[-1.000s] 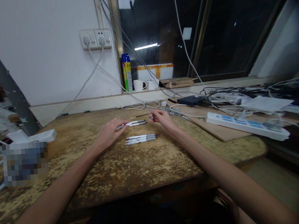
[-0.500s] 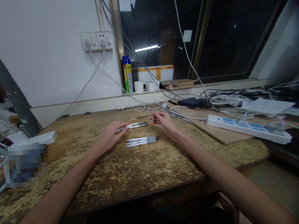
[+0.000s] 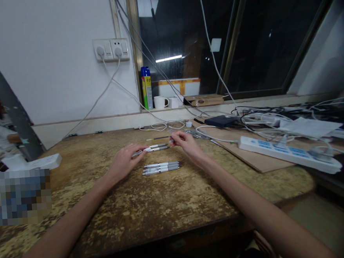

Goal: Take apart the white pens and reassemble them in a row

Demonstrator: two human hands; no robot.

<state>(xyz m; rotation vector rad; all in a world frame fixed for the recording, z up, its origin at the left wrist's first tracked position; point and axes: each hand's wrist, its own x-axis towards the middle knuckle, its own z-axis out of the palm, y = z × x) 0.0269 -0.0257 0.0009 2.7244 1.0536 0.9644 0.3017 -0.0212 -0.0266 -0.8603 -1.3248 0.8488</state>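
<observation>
My left hand (image 3: 126, 160) rests palm down on the worn table (image 3: 141, 202), its fingers curled over the left ends of two grey-and-white pens (image 3: 157, 147). My right hand (image 3: 183, 141) is pinched at the right end of those same pens, holding something too small to make out. Just nearer me lies a neat row of three similar pens (image 3: 162, 167), untouched. A thin dark refill (image 3: 157, 138) lies beyond the held pens.
A white power strip (image 3: 288, 154) on a cardboard sheet and tangled cables fill the right side. A spray can (image 3: 146, 87) and mugs (image 3: 160, 102) stand on the sill. Another power strip (image 3: 41, 163) lies at the left, near another person.
Both hands stayed on the farther pens, shifting only slightly; my right hand closed in on the pens' right end. The view tilted a little.
</observation>
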